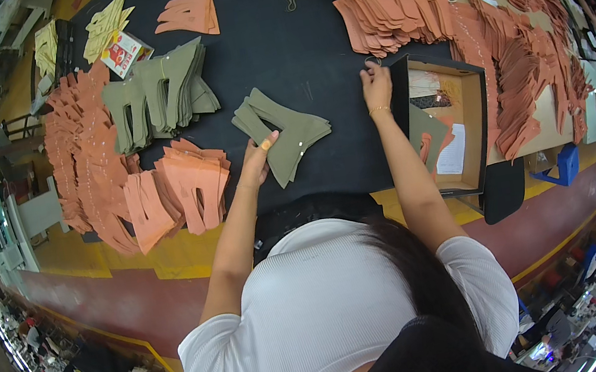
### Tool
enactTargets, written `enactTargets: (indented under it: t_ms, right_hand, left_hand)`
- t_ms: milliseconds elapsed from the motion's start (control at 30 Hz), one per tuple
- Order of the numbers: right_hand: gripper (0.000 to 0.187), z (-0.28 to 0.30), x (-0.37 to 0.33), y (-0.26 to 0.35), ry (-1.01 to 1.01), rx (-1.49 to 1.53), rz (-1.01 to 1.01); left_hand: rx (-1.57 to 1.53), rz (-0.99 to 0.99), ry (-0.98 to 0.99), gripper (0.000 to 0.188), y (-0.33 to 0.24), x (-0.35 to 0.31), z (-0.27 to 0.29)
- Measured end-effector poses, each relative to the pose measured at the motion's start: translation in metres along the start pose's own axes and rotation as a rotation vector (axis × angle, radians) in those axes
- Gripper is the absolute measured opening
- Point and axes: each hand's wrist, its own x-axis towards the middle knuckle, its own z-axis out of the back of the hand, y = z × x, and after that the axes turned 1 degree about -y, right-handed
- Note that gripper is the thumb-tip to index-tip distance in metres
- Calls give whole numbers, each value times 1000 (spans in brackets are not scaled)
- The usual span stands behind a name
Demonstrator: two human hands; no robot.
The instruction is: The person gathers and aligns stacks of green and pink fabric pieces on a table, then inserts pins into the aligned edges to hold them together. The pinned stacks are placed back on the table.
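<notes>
Crowding the black counter [269, 50], salmon-orange fabric stacks [375, 6] and an open black cardboard box [471, 112] flank the olive-green fabric bundle [294, 136] clamped in the left hand [258, 158]; the right hand [376, 86], beside the box, grips indiscernibly.

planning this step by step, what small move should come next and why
Probably bring the right hand across to the green cut pieces: the left hand holds them by one edge, while the right is out beside the open box, with what looks like a thin loop at its fingers.
</notes>
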Motion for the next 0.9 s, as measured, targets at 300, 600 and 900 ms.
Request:
enactTargets:
  t_ms: [300,600,900]
  right_hand:
    - [16,-20,22,-5,-61,-403,59]
    - [10,35,-84,49,683,975,-674]
    - [34,89,-154,158,649,942,-173]
  left_hand:
    - [-19,-64,-62,93,22,-4,-4]
    - [-601,56,205,55,-10,-36,-5]
    - [-863,-83,578,62,4,-136,-21]
